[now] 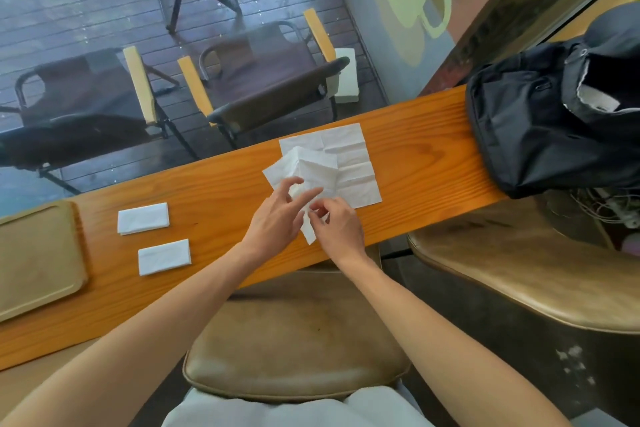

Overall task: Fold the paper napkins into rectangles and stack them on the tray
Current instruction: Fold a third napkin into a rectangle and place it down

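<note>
Together, left hand [277,215] touching, right hand [337,224] pinching napkin [313,166]

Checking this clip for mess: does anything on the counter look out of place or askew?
Two folded napkins lie on the counter beside the tray, not stacked on it. The crumpled napkin pinched by the right hand lies crooked over a flat napkin. Nothing looks spilled or torn.

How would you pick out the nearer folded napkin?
Find the orange wooden counter and the tan tray at its left end. Two folded white rectangles lie right of it. The near folded napkin sits closer to the counter's front edge; the far folded napkin lies beyond it.
</note>
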